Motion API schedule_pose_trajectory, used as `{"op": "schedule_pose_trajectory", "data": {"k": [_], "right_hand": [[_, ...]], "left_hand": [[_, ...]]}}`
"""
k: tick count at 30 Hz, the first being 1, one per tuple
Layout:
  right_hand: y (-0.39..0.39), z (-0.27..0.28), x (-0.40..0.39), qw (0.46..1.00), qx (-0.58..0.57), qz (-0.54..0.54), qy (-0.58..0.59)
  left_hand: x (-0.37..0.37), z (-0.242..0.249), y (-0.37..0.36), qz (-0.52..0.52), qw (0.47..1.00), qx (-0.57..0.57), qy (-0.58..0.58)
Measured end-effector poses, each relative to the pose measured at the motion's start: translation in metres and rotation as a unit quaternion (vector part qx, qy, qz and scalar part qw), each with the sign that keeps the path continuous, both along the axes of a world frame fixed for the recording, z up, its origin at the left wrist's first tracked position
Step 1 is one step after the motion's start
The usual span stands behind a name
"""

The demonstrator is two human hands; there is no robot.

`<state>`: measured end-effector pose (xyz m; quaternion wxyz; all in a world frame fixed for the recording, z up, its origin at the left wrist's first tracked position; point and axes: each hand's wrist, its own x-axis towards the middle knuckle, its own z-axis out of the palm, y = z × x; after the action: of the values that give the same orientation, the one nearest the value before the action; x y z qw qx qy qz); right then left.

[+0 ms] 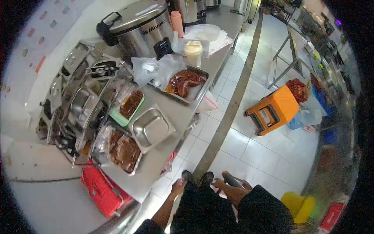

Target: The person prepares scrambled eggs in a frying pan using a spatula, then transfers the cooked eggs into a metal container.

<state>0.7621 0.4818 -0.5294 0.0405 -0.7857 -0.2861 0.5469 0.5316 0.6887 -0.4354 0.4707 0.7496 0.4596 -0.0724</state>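
My left hand (179, 187) hangs low in front of my dark clothing, beside one black shoe (187, 176). It is small in view, and how its fingers are set is not clear. My right hand (219, 184) is lowered near the other black shoe (207, 178). Right beside it shows a dark grey, elongated thing (232, 180); I cannot tell whether the hand holds it. Left of me, on the steel counter, lie an unfilled steel pan (152, 128), a plastic-covered tray of brown food (124, 150) and a green-rimmed container (128, 117) with similar food.
A steel tray (189, 100) of reddish meat sits farther along the counter, near a large Miyako cooker (140, 33). Several steel pans with utensils line the wall side. An orange stool (274, 111) stands on the tiled floor, right of a dark floor strip (230, 124). A red case (102, 191) is at lower left.
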Motion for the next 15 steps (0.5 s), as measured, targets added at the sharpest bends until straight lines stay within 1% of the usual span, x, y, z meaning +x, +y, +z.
{"op": "schedule_pose_trajectory", "data": {"k": [1,2,3,4,5,6,7,8,10,11,12,13,14,15], "right_hand": [[-0.034,0.017,0.018,0.999,-0.031,-0.034,0.007],[-0.066,0.03,0.037,0.995,-0.06,-0.074,0.013],[-0.093,0.048,0.054,0.988,-0.079,-0.13,0.014],[-0.113,0.065,0.073,0.978,-0.085,-0.19,0.012],[-0.125,0.081,0.093,0.964,-0.084,-0.25,0.01],[-0.132,0.094,0.111,0.952,-0.068,-0.3,0.004],[-0.134,0.104,0.129,0.944,-0.045,-0.328,-0.001],[-0.127,0.113,0.145,0.942,-0.004,-0.335,-0.008],[-0.122,0.097,0.184,0.948,0.094,-0.303,-0.017],[-0.102,0.105,0.199,0.944,0.169,-0.28,-0.054],[-0.08,0.114,0.213,0.932,0.242,-0.251,-0.096],[-0.058,0.123,0.227,0.915,0.309,-0.218,-0.141],[-0.007,0.172,0.228,0.9,0.321,-0.241,-0.172],[0.038,0.214,0.229,0.898,0.317,-0.239,-0.188]], "left_hand": [[0.035,0.062,0.007,-0.016,0.998,-0.042,-0.034],[0.047,0.091,0.005,-0.044,0.985,0.054,-0.16],[0.069,0.111,0.012,-0.061,0.99,0.028,-0.12],[0.093,0.171,0.02,-0.03,0.986,0.02,-0.162],[0.113,0.202,0.03,-0.027,0.966,0.078,-0.243],[0.133,0.235,0.044,-0.017,0.976,0.101,-0.194],[0.149,0.25,0.059,0.009,0.958,0.126,-0.258],[0.167,0.259,0.078,0.027,0.94,0.168,-0.296],[0.2,0.275,0.134,0.037,0.945,0.191,-0.264],[0.22,0.304,0.161,0.074,0.947,0.161,-0.268],[0.242,0.302,0.202,0.084,0.955,0.162,-0.233],[0.261,0.328,0.232,0.058,0.952,0.186,-0.236],[0.286,0.309,0.273,0.084,0.909,0.349,-0.213],[0.308,0.283,0.312,0.104,0.838,0.503,-0.185]]}}
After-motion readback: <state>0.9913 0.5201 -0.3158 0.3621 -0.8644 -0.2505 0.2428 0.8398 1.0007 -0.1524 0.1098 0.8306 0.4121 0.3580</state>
